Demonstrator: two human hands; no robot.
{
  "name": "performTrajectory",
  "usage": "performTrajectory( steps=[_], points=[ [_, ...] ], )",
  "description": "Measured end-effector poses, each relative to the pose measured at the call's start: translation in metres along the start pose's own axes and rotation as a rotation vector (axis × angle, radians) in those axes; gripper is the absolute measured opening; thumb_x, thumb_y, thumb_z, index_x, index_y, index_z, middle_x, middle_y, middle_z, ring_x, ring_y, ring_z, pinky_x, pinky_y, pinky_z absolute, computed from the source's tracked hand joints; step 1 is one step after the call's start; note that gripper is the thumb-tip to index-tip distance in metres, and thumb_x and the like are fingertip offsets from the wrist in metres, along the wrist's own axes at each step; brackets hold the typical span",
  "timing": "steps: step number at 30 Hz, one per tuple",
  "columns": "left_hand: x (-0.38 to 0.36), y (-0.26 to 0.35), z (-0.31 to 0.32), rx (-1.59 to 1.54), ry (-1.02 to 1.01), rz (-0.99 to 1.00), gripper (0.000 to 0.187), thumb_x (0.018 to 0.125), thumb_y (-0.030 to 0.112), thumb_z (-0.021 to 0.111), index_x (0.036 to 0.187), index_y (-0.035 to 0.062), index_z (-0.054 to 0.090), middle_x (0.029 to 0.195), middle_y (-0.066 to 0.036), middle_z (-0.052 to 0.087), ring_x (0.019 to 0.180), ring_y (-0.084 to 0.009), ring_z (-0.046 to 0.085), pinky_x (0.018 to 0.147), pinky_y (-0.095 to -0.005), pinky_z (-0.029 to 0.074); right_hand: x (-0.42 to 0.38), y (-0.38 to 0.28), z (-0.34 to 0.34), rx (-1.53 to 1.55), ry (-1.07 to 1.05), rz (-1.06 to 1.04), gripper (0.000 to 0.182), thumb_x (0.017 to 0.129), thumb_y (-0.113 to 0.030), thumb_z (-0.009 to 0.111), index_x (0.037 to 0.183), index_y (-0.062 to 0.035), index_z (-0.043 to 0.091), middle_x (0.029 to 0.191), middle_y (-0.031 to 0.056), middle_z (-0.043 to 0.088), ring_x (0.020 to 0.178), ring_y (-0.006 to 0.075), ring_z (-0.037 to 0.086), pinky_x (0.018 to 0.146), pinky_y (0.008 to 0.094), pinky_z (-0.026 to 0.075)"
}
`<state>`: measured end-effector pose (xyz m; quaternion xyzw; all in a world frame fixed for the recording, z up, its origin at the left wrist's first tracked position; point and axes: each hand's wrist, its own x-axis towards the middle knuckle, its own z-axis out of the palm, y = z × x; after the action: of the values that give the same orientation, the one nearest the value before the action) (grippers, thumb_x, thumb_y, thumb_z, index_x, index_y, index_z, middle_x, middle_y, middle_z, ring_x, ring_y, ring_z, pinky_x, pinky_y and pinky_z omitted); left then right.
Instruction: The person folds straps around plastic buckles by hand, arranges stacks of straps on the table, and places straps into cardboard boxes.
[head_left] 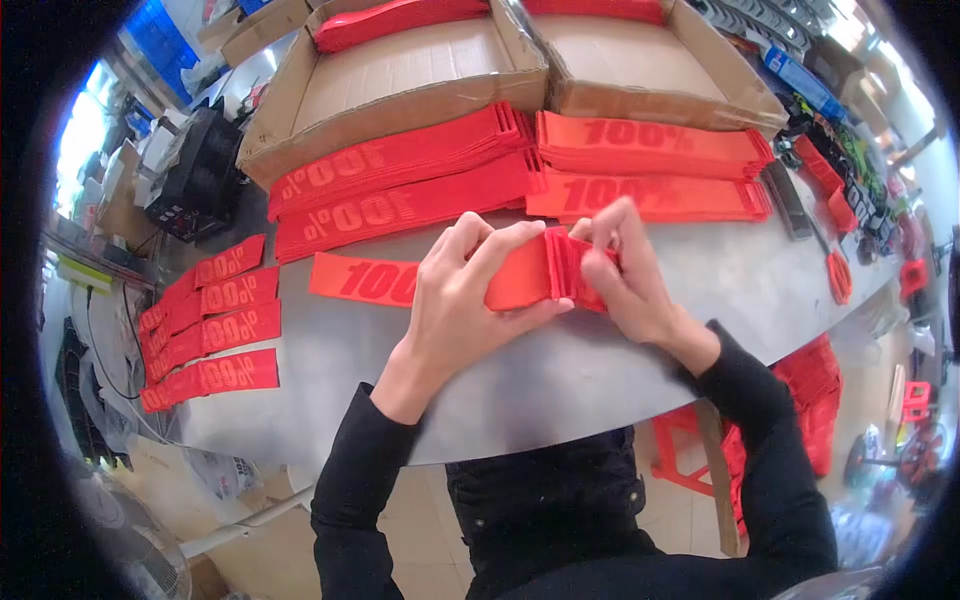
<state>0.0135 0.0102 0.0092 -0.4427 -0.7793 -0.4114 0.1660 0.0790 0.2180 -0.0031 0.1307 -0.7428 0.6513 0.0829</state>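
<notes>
A bright red-orange strap (345, 277) printed "100%" lies lengthwise above the metal table. My left hand (458, 285) grips it, thumb below and fingers above. Between my hands, the strap's right end shows several stacked or folded red layers (562, 262). My right hand (635, 280), slightly blurred, pinches those layers with bent fingers. Just beyond my hands lie stacks of similar straps: darker red ones (400, 205) to the left and orange-red ones (650, 197) to the right.
Several short printed straps (240, 325) lie in rows at the left. Two cardboard boxes (400, 100) holding red straps stand at the back. Orange-handled scissors (838, 275) lie at the right, near a dark bar (787, 200). A black box-shaped device (198, 175) sits back left.
</notes>
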Motion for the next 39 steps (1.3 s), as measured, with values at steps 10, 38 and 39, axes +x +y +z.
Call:
performTrajectory(
  steps=[10,38,39],
  points=[
    [0.002,0.006,-0.003,0.154,-0.027,0.039,0.061,0.062,0.033,0.094,0.112,0.0085,0.070,0.081,-0.007,0.057,0.072,-0.0230,0.060,0.062,-0.0347,0.052,0.012,-0.004,-0.006,-0.421,-0.082,-0.152,0.027,0.087,-0.011,0.069,0.072,-0.0023,0.049,0.077,0.0114,0.057,0.072,0.0236,0.056,0.068,0.0357,0.045],
    [-0.003,-0.004,-0.008,0.172,0.151,-0.010,0.036,0.069,-0.004,0.077,0.100,0.0067,0.064,0.083,-0.008,0.058,0.064,-0.0248,0.061,0.056,-0.0347,0.049,0.003,-0.006,-0.022,0.848,0.080,0.320,0.011,0.095,-0.010,0.068,0.102,-0.0020,0.064,0.096,0.0041,0.070,0.079,0.0083,0.066,0.068,0.0267,0.056],
    [-0.002,-0.003,-0.005,0.150,0.177,0.023,0.037,0.068,-0.005,0.077,0.100,0.0069,0.064,0.083,-0.008,0.059,0.063,-0.0240,0.061,0.055,-0.0335,0.049,0.002,-0.001,-0.013,0.776,-0.012,0.352,0.011,0.096,-0.012,0.068,0.099,-0.0019,0.066,0.091,0.0031,0.070,0.075,0.0072,0.064,0.068,0.0248,0.054]
  ],
)
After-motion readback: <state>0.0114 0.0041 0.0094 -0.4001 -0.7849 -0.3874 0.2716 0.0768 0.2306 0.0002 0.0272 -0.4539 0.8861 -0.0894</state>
